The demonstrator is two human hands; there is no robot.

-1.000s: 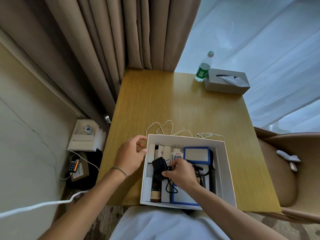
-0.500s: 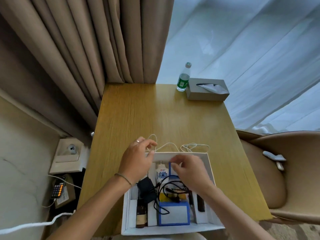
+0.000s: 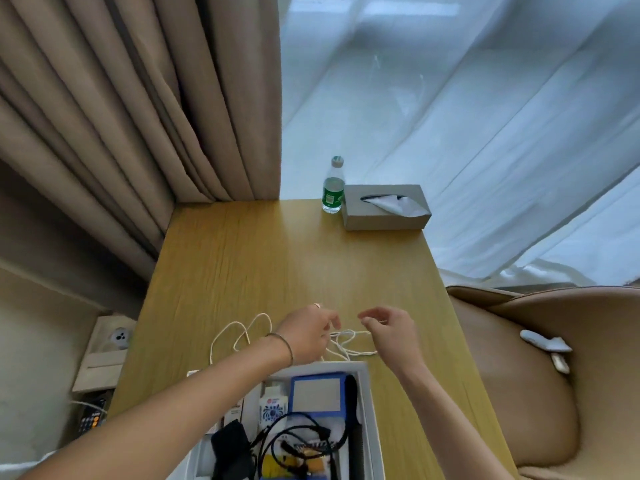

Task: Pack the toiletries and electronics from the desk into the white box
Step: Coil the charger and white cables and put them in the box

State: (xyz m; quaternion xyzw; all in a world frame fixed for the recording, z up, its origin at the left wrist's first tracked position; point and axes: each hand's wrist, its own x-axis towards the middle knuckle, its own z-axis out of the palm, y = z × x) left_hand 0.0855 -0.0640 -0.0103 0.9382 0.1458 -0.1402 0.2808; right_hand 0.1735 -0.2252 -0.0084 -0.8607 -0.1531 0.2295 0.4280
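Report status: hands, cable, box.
Left hand and right hand both pinching white cable on desk, beyond white box. Cable not yet packed. Nothing blocking.

Legible text: none you can read. The green label on the water bottle (image 3: 333, 194) is too blurred to make out. The small white pack (image 3: 273, 407) in the white box (image 3: 369, 403) shows a red and blue print, its characters too small to read.
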